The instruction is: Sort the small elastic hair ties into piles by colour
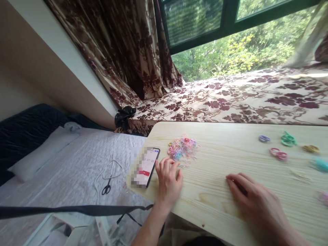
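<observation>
On the pale wooden table (205, 174), my left hand (169, 177) lies between the phone and a tangled pile of pastel hair ties (182, 147). Its fingers are bent but apart, the tips just below the pile, with nothing seen in them. My right hand (256, 201) rests farther right, fingers curled and the thumb and forefinger tips together; whatever they hold, if anything, is too small to tell. Beyond it lie sorted hair ties: purple (264, 138), green (288, 139), pink (278, 154), yellow (311, 148), blue (321, 164) and cream (300, 176).
A phone (147, 167) showing a timer lies at the table's left edge. Left of the table is a bed (84, 160) with black scissors (106, 189) and a white cord (109, 174). A flower-patterned window seat (230, 102) runs behind the table. A dark strap (77, 210) crosses the lower left.
</observation>
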Demonstrator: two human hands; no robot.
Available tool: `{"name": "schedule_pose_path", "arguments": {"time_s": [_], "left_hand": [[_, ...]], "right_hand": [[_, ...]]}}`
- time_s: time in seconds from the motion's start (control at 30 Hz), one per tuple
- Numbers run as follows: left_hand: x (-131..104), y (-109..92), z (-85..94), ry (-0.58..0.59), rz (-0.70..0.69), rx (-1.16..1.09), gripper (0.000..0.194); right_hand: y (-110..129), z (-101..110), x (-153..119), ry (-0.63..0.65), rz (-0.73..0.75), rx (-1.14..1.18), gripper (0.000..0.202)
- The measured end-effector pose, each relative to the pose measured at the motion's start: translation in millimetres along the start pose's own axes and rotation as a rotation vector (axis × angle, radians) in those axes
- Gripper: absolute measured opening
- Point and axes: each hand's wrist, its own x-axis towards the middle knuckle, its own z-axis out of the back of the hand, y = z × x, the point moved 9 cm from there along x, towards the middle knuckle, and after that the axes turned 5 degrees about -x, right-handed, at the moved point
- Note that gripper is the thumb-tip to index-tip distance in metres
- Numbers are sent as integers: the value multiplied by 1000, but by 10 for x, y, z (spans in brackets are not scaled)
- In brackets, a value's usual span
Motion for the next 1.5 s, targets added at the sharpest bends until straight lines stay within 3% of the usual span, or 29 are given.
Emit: {"name": "schedule_pose_path", "arguments": {"time_s": [0.2,0.6,0.97,1.27,1.5], "left_hand": [[-6,-46,23,-47,-55,-14,24],[-1,-52,-30,-41,-94,18,22],[-8,-62,-32,-17,-54,90,21],[-18,-14,-40,0,-1,119,18],[-25,-58,-57,33,-50,101,21]], "right_hand": [[-106,-93,-6,-22,-23,49,30],[-54,41,74,58,-117,119,31],[-38,-46,15,83,-59,105,33],[-9,8,23,39,-36,83,32],[-51,-19,4,31,-38,84,31]]}}
